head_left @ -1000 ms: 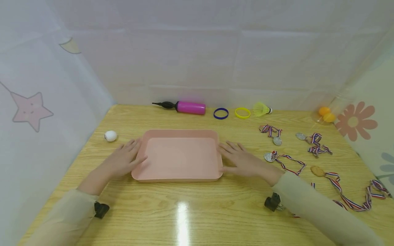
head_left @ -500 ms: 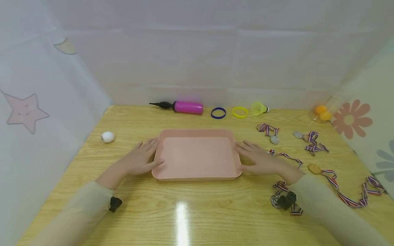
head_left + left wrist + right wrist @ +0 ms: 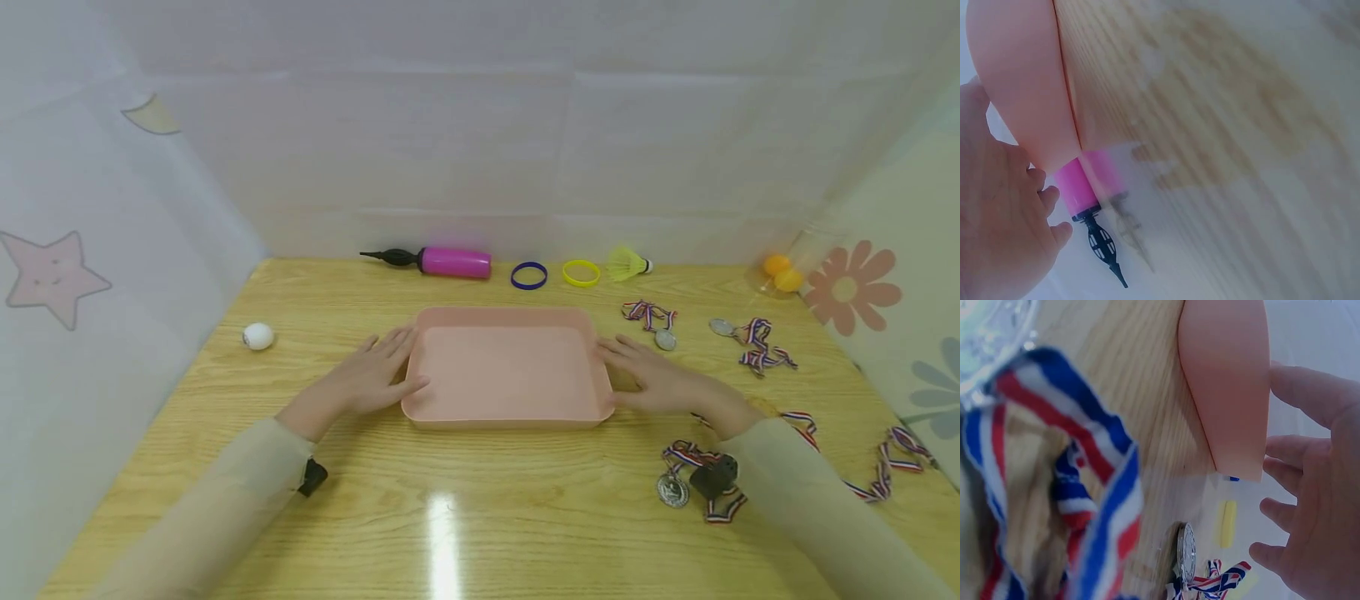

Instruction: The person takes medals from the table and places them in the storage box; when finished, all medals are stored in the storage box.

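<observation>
A shallow pink tray [image 3: 510, 371] lies flat on the wooden table, with nothing in it. At its left side is my left hand [image 3: 375, 379], fingers along the outer wall and thumb reaching over the rim. My right hand [image 3: 652, 379] touches the right side with extended fingers. In the left wrist view, the left hand [image 3: 1007, 212] lies against the tray's wall [image 3: 1029, 81]. The right wrist view has the right hand [image 3: 1322, 487] with its fingers loosely spread at the opposite wall [image 3: 1229, 381]. A silver medal [image 3: 672, 490] lies below the right wrist, its ribbon partly hidden by the wrist camera.
Along the back lie a pink hand pump [image 3: 456, 262], a blue wristband [image 3: 528, 287], a yellow wristband [image 3: 581, 283] and a yellow shuttlecock [image 3: 626, 264]. Several ribboned medals [image 3: 665, 339] spread rightward. Orange balls [image 3: 787, 279] sit in a clear container. A white ball [image 3: 258, 336] is left.
Both hands and the tray between them have slid right across the table, lastly also slightly away from me. The right forearm now covers part of the medals. The head view has shifted slightly.
</observation>
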Tool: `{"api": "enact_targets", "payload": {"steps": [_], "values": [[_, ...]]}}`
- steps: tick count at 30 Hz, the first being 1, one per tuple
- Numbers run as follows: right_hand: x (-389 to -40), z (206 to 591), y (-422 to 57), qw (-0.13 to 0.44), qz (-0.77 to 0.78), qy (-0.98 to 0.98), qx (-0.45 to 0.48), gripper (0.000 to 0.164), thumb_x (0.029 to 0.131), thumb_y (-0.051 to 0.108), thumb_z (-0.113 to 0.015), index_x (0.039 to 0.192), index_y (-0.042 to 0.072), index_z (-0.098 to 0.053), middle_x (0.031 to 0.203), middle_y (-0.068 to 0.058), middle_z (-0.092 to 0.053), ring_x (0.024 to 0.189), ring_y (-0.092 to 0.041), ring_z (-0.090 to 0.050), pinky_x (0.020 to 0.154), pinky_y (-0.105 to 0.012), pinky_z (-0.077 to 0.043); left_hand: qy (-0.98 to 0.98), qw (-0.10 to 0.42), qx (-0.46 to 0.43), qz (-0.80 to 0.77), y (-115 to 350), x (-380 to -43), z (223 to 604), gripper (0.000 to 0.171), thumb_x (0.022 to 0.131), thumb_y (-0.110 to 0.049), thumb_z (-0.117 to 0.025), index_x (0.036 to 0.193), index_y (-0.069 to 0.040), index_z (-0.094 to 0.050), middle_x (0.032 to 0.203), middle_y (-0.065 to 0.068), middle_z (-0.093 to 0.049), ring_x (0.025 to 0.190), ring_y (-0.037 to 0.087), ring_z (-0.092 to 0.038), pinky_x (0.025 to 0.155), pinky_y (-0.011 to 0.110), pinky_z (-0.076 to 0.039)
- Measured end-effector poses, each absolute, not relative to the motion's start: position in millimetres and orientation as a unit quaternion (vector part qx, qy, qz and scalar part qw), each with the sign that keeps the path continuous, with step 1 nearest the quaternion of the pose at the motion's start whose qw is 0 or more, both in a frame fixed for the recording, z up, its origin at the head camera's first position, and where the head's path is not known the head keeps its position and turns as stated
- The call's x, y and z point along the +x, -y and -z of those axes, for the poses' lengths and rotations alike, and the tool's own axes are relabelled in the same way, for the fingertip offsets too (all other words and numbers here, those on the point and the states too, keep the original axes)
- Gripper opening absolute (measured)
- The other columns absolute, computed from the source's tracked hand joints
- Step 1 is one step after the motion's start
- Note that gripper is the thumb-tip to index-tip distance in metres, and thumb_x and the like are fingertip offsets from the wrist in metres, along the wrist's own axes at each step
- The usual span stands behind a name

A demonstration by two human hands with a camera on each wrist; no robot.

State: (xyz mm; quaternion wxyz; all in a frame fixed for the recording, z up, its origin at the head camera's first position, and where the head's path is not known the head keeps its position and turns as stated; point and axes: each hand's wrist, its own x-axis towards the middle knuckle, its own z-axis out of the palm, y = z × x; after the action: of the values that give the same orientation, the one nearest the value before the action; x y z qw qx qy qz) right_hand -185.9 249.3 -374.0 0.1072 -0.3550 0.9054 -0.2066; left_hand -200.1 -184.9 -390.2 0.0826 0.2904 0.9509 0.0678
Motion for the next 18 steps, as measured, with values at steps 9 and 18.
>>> {"api": "enact_targets", "payload": {"steps": [9,18], "values": [[-186.4,372.8,-253.4,0.114,0.22,-0.901,-0.356,0.069,0.089,0.023,-0.061,0.14,-0.008,-0.028,0.146,-0.024,-0.021,0.131,-0.05,-0.007,0.1,-0.066,-0.011,-0.949,0.076,0.296,-0.076,185.1,-201.3,393.3,0.083,0.093,-0.06,-0.03,0.147,-0.003,-0.004,0.152,0.014,-0.004,0.137,0.032,-0.008,0.108,0.052,-0.007],[-189.9,372.5,-255.1,0.121,0.227,-0.902,-0.347,0.07,0.088,0.023,-0.063,0.141,-0.006,-0.027,0.146,-0.024,-0.021,0.131,-0.049,-0.009,0.1,-0.065,-0.013,-0.947,0.059,0.306,-0.074,189.3,-194.2,395.6,0.081,0.093,-0.059,-0.028,0.148,-0.003,-0.007,0.153,0.012,-0.005,0.137,0.031,-0.009,0.109,0.051,-0.008]]}}
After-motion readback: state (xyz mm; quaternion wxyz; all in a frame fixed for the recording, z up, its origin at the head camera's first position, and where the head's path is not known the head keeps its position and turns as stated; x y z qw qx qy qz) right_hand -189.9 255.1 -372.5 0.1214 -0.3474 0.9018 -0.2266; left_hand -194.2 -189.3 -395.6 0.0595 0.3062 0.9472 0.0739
